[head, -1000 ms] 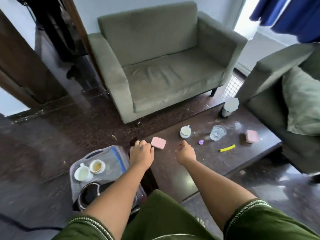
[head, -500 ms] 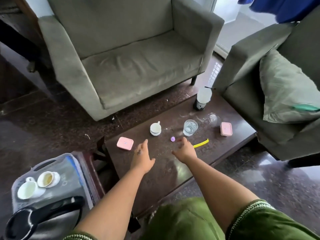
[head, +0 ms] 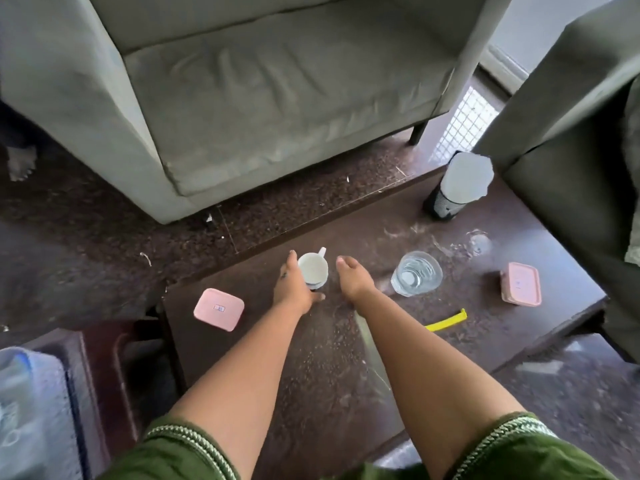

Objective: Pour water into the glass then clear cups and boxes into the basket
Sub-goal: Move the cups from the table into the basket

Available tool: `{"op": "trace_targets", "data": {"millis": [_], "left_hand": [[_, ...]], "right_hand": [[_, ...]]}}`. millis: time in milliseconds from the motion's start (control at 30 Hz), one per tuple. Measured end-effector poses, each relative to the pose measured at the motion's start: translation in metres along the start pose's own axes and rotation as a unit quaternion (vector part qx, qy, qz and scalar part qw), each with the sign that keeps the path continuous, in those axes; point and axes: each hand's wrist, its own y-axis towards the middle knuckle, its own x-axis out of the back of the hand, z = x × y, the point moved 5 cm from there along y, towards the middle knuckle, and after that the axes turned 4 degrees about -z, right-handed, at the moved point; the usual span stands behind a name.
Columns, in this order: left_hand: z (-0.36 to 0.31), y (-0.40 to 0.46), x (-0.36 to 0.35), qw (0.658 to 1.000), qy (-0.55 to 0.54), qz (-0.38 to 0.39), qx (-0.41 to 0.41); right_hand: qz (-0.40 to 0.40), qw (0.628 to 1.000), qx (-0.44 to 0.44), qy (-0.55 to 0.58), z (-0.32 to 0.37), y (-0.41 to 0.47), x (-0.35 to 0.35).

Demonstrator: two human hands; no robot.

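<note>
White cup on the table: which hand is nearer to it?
Left. The left hand is right against the white cup's left side, fingers alongside it. The right hand sits a small gap away on the cup's right.

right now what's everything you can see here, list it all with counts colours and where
white cup: 1, white, far side of the table, between the two hands
glass: 1, clear, holds water, right of the cup
pink boxes: 2, one at the table's left end, one at its right end
yellow strip: 1, near the table's front edge
bottle: 1, dark body with pale top, far right corner
coffee table: 1, dark brown
basket: 1, pale with blue trim, bottom left, mostly out of frame
armchairs: 2, grey-green, one beyond the table, one at right
left hand: against the cup's left side, fingers straight
right hand: just right of the cup, not touching it
</note>
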Motion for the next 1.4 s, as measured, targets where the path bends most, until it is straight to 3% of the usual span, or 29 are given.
{"op": "trace_targets", "data": {"millis": [133, 267, 433, 767, 933, 1000, 1167, 1300, 1400], "left_hand": [[0.004, 0.019, -0.007, 0.999, -0.004, -0.038, -0.035], [0.000, 0.000, 0.008, 0.997, 0.015, -0.027, -0.074], [0.007, -0.061, 0.049, 0.998, -0.038, -0.036, -0.031], [0.064, -0.221, 0.178, 0.988, -0.073, -0.108, 0.082], [0.117, -0.275, 0.229, 0.948, -0.198, -0.171, 0.183], [0.138, -0.285, 0.244, 0.937, -0.218, -0.186, 0.199], [0.171, -0.294, 0.292, 0.952, -0.133, -0.211, 0.177], [0.211, -0.275, 0.323, 0.962, -0.097, -0.178, 0.181], [0.244, -0.257, 0.344, 0.970, -0.049, -0.145, 0.186]], "right_hand": [[0.001, 0.999, 0.030, 0.020, -0.004, 0.020, -0.028], [-0.032, 0.998, 0.056, 0.003, -0.006, -0.005, -0.024], [-0.021, 0.996, 0.054, 0.067, 0.023, -0.071, -0.017], [0.119, 0.985, 0.126, -0.008, 0.091, -0.232, -0.073], [0.252, 0.957, 0.141, -0.026, 0.123, -0.293, -0.127], [0.268, 0.952, 0.145, -0.032, 0.131, -0.306, -0.148], [0.237, 0.954, 0.170, -0.072, 0.147, -0.313, -0.204], [0.188, 0.971, 0.142, -0.044, 0.167, -0.324, -0.234], [0.194, 0.967, 0.141, -0.086, 0.177, -0.323, -0.269]]}}
